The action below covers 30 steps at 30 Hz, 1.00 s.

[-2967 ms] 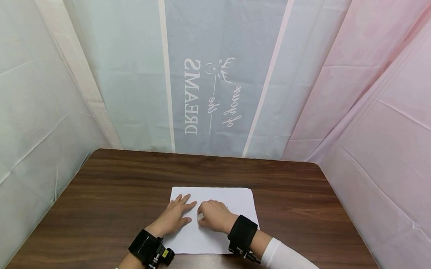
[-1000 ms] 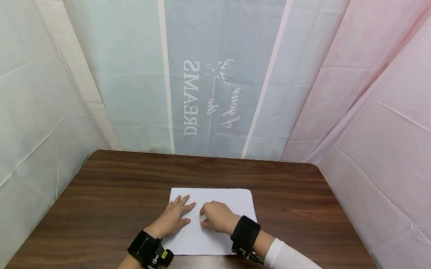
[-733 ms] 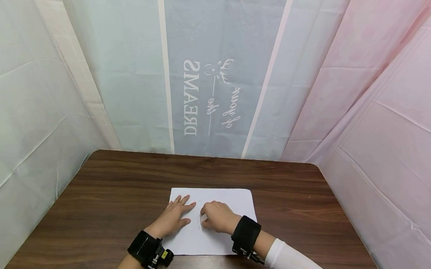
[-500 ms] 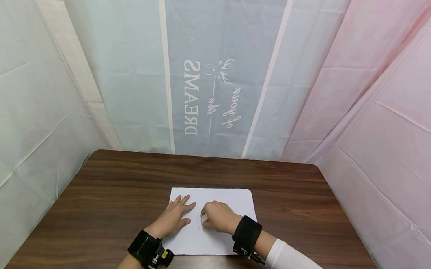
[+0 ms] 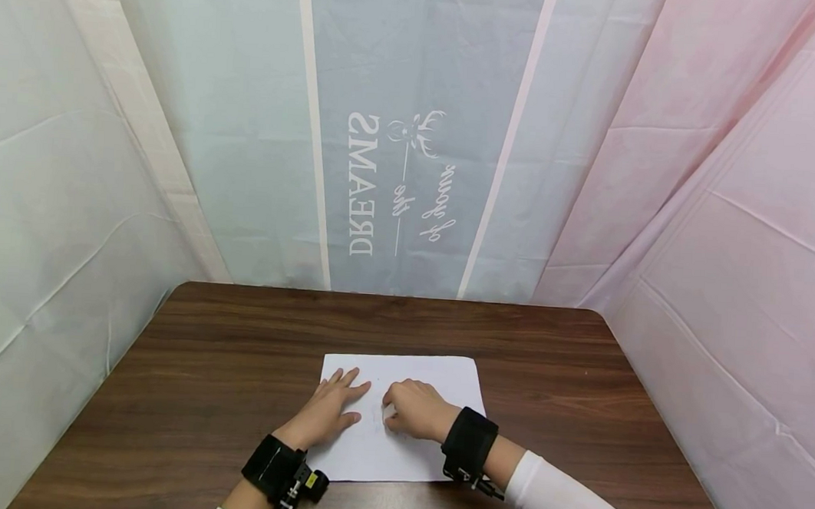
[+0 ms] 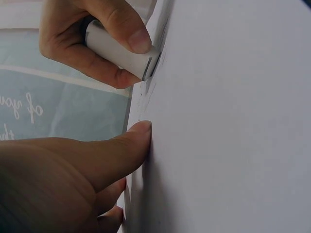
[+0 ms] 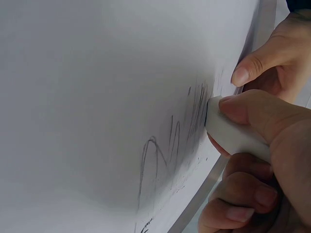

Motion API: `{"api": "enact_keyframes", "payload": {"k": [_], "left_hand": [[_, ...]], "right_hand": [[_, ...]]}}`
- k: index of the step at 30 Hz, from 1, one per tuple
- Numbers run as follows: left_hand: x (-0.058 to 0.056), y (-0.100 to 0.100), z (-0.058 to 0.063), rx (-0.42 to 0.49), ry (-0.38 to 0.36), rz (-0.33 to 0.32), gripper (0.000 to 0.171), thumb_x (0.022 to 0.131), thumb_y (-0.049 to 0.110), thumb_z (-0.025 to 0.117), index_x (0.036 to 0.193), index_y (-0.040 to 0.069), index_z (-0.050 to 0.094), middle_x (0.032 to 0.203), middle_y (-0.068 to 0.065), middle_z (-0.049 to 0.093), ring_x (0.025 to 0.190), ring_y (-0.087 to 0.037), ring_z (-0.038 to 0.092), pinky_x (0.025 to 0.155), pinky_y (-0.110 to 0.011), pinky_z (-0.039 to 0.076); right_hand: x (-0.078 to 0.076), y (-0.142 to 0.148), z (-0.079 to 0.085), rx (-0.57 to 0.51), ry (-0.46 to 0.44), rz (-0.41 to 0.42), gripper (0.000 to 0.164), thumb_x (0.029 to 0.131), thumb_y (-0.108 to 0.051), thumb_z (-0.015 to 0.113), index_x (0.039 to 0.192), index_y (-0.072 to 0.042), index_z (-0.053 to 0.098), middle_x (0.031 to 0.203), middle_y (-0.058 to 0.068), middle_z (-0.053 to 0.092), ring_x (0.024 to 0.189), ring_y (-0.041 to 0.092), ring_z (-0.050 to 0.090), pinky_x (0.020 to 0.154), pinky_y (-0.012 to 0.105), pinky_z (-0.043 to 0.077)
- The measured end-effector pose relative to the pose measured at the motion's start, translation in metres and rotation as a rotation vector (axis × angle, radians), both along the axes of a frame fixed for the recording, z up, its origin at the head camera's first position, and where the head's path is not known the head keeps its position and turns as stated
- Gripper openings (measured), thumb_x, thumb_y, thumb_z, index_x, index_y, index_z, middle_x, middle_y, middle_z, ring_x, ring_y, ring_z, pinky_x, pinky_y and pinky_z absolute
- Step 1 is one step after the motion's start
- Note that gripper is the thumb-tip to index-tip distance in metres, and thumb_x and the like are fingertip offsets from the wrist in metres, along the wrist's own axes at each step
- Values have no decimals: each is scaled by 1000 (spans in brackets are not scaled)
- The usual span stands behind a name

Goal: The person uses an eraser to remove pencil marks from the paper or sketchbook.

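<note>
A white sheet of paper (image 5: 403,463) lies on the brown table. My left hand (image 5: 333,408) rests on its left side with the fingers spread, pressing it down. Over the middle of the sheet, my right hand (image 5: 418,410) pinches a white block eraser (image 7: 235,131) between thumb and fingers. One end of the eraser touches the paper, and its edge looks dark in the left wrist view. Wavy grey pencil lines (image 7: 155,143) and smudged strokes run up to the eraser in the right wrist view. The curled fingers hide part of the eraser.
The wooden table (image 5: 236,353) spreads around the sheet. A printed curtain (image 5: 418,55) hangs behind its far edge, and pale cloth stands at both sides. Black straps with small cameras (image 5: 470,446) sit on both wrists.
My right hand, with the eraser in its grip, has shifted slightly right over the paper. Faint marks show where it was. The left hand keeps its place.
</note>
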<state>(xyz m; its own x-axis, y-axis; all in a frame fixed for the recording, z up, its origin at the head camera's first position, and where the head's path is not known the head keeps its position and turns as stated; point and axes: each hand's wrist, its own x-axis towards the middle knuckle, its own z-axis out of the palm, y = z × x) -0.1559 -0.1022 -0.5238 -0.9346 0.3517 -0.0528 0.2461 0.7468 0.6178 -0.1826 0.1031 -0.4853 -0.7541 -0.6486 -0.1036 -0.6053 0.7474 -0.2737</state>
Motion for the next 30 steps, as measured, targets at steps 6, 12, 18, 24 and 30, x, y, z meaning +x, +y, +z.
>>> {"api": "enact_keyframes", "payload": {"k": [6, 12, 18, 24, 30], "left_hand": [[0, -1, 2, 5, 5, -6, 50, 93, 10, 70, 142, 6, 58, 160, -25, 36, 151, -52, 24, 120, -70, 20], [-1, -1, 2, 10, 4, -5, 50, 93, 9, 70, 142, 5, 59, 160, -25, 36, 151, -52, 24, 120, -70, 21], [-1, -1, 3, 10, -3, -3, 50, 94, 9, 70, 142, 6, 58, 161, -25, 36, 152, -51, 23, 120, -69, 20], [-1, 0, 4, 5, 2, 0, 50, 93, 10, 70, 142, 6, 58, 161, -25, 36, 151, -51, 24, 121, -69, 20], [1, 0, 3, 16, 5, -3, 50, 93, 9, 70, 142, 5, 59, 160, -26, 36, 151, -51, 24, 120, -70, 20]], "right_hand": [[-1, 2, 0, -4, -4, 1, 23, 83, -16, 81, 104, -7, 79, 94, 1, 78, 70, 2, 59, 62, 20, 50], [-2, 4, -1, -10, -7, 3, 23, 83, -16, 81, 104, -7, 79, 95, 2, 78, 71, 2, 61, 63, 20, 51], [-1, 4, 1, -5, -15, 0, 22, 83, -16, 81, 103, -7, 79, 96, 2, 78, 72, 2, 62, 64, 21, 52], [0, 5, 2, -4, -18, -3, 22, 83, -16, 81, 103, -7, 79, 96, 2, 78, 73, 3, 64, 64, 21, 52], [-1, 6, -1, -1, -6, 0, 21, 83, -15, 81, 102, -7, 80, 96, 2, 78, 73, 3, 64, 64, 21, 53]]}}
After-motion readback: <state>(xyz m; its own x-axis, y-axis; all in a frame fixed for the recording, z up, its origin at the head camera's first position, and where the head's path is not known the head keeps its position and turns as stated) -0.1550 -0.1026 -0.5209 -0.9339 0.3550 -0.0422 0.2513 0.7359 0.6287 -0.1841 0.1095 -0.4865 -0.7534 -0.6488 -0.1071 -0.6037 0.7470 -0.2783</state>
